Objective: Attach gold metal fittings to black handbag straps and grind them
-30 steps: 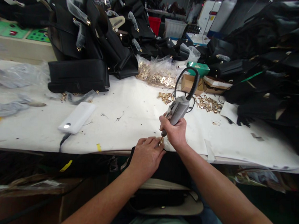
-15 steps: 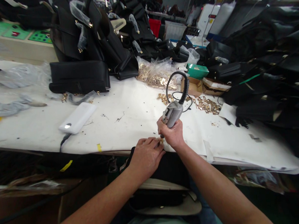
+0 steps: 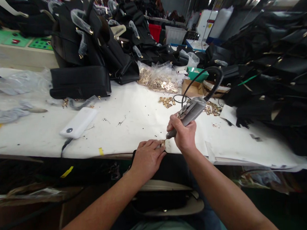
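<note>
My right hand [image 3: 183,130] is wrapped round a grey corded electric screwdriver [image 3: 191,110]. The tool leans to the upper right, and its thin bit points down left at a small gold metal fitting [image 3: 163,143]. Whether the bit touches the fitting I cannot tell. My left hand [image 3: 150,156] presses the edge of a black bag [image 3: 173,167] against the table's front edge, with its fingertips beside the gold fitting. The bag hangs down into my lap, its pale-lined flap [image 3: 167,185] below the hand. Part of the bag's edge is hidden under my left fingers.
A white power bank [image 3: 79,122] with a cable lies left on the table [image 3: 133,129]. Loose gold fittings [image 3: 167,101] and a plastic bag of more [image 3: 162,81] lie behind, near a cardboard box [image 3: 193,88]. Black handbags [image 3: 80,81] are piled at the back and right.
The screwdriver has tilted over to the right, and my right hand has shifted slightly right with it. The bit now shows beside the gold fitting. My left hand keeps its hold.
</note>
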A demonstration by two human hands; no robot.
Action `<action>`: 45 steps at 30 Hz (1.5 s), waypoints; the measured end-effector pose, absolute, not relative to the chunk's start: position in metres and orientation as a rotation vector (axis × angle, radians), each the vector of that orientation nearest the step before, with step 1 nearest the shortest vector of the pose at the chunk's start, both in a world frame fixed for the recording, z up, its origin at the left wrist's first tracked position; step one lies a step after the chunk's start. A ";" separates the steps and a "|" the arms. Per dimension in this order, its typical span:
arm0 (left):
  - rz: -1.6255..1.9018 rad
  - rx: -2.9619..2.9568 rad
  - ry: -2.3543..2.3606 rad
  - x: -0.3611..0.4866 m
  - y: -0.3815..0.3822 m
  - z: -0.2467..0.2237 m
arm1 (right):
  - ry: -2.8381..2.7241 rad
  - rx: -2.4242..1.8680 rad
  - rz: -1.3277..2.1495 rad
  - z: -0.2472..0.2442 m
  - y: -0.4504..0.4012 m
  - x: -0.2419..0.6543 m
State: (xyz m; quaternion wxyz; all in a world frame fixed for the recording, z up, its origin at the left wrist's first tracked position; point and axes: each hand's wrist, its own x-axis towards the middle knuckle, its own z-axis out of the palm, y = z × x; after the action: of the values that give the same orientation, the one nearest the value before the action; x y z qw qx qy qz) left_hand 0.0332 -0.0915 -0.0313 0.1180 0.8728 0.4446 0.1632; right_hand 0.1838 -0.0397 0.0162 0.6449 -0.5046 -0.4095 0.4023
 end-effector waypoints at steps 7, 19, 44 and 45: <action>0.481 2.542 1.310 0.034 -0.091 -0.033 | -0.905 -1.126 0.984 0.020 -0.063 0.180; 0.466 2.528 1.306 0.033 -0.090 -0.032 | -0.846 -1.109 1.007 0.014 -0.064 0.174; 0.483 2.494 1.283 0.032 -0.089 -0.032 | -0.842 -1.090 1.029 0.008 -0.066 0.174; 0.484 2.491 1.282 0.032 -0.089 -0.031 | -0.838 -1.091 1.034 0.007 -0.066 0.174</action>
State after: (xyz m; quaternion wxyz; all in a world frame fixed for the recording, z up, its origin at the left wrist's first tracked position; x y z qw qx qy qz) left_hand 0.0321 -0.0888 -0.0314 0.1489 0.8665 0.4459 0.1682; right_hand 0.1738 -0.0661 0.0073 0.6522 -0.4805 -0.3690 0.4556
